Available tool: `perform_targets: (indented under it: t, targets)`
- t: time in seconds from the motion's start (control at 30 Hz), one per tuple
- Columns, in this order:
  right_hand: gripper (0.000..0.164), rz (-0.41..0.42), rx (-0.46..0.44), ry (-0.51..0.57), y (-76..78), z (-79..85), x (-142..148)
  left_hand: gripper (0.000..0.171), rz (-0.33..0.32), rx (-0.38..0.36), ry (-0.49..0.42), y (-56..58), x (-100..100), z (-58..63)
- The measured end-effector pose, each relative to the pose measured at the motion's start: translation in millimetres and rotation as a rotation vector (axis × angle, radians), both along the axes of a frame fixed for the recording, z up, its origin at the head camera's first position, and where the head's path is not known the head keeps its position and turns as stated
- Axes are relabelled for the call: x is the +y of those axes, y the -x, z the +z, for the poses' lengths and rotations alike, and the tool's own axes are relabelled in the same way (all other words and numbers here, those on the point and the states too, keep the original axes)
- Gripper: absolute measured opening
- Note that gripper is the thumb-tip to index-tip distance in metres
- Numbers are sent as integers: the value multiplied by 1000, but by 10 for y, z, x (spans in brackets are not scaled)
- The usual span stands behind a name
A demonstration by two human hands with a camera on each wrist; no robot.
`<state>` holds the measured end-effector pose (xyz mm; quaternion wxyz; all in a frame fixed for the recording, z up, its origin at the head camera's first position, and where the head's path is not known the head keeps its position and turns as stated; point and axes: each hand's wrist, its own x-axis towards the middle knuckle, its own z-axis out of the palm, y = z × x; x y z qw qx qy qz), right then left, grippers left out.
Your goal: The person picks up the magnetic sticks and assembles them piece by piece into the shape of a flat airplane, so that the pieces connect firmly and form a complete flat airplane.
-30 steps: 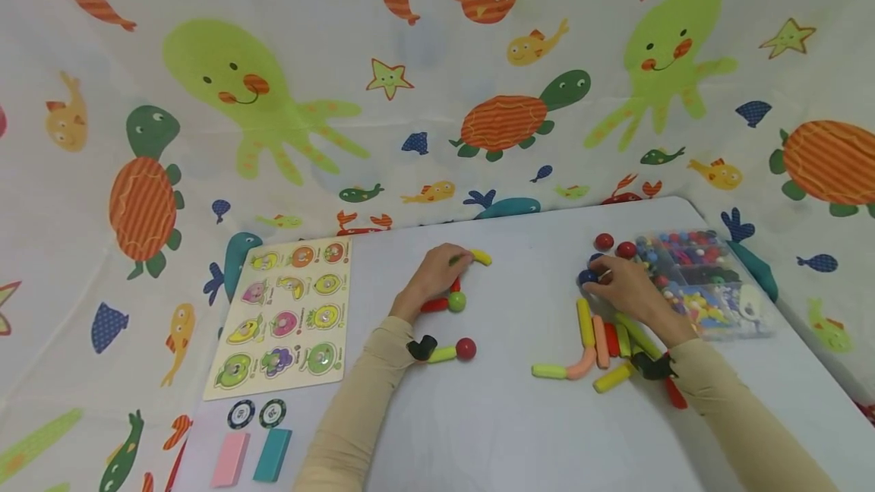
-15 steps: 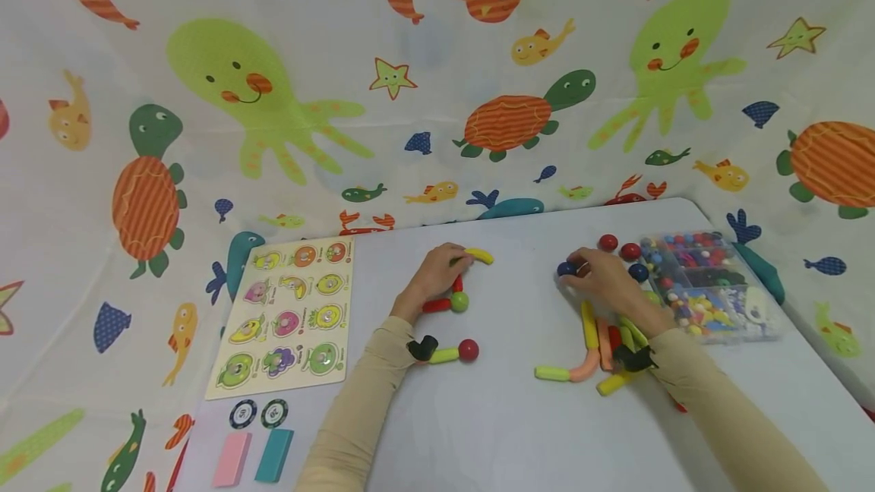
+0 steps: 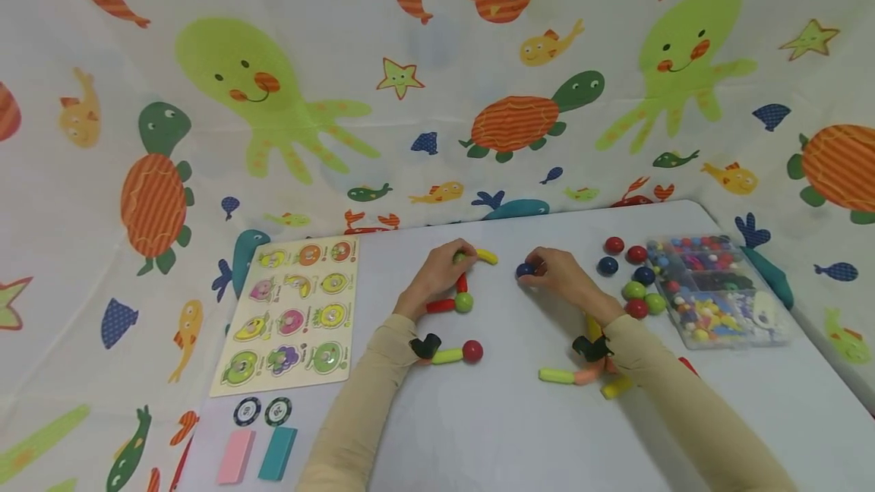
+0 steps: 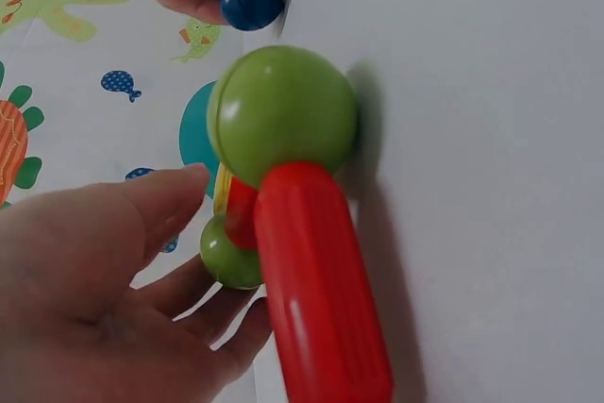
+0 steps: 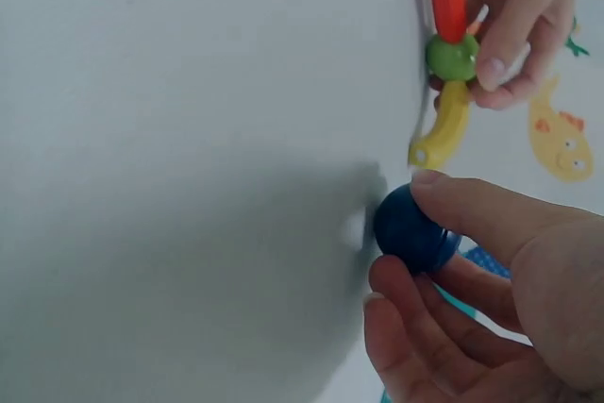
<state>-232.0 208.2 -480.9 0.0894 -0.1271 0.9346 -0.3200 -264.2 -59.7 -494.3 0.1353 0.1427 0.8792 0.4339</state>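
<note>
My left hand (image 3: 436, 273) holds a green ball (image 4: 229, 257) in a chain of toy building pieces, thumb on one side and fingers on the other. From that ball a curved yellow rod (image 5: 444, 129) points toward my right hand (image 3: 563, 279). A red rod (image 5: 448, 5) links it to a second green ball (image 4: 283, 115), which has another red rod (image 4: 321, 280) fixed to it. Between right thumb and fingers I pinch a dark blue ball (image 5: 411, 228), just above the white tabletop and a short gap from the yellow rod's free end.
Red, blue and green balls (image 3: 634, 289) lie beside a clear compartment box (image 3: 724, 287) of beads. Loose rods (image 3: 557, 376) lie partly under my right forearm. Left are a fruit puzzle board (image 3: 287, 317), two round chips (image 3: 278, 411) and pink and teal blocks (image 3: 276, 454).
My right hand has carried the blue ball leftward from the loose balls toward the yellow rod. The left hand stays at the green ball. The head view has shifted slightly.
</note>
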Motion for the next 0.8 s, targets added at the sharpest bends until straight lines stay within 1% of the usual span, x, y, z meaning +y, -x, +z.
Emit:
perform_targets:
  t: [0.1, 0.23, 0.37, 0.5, 0.57, 0.7, 0.8]
  targets:
    - [39, -13, -18, 6, 15, -12, -53, 27, 1, 17, 11, 45, 47, 2]
    - [38, -9, -18, 26, 26, -21, -108, 34, 19, 41, 61, 78, 108, 8]
    - [37, 8, -12, 38, 40, -30, -150, 31, 50, 68, 98, 77, 163, 15]
    - [37, 14, -13, 42, 49, -24, -173, 27, 102, 61, 81, 64, 194, 19]
    - [37, 13, -13, 43, 55, -23, -182, 26, 118, 59, 64, 59, 200, 22]
    - [38, 10, -16, 42, 60, -28, -203, 25, 125, 62, 39, 53, 198, 24]
    - [39, 4, -22, 44, 58, -36, -225, 25, 126, 53, 41, 58, 197, 10]
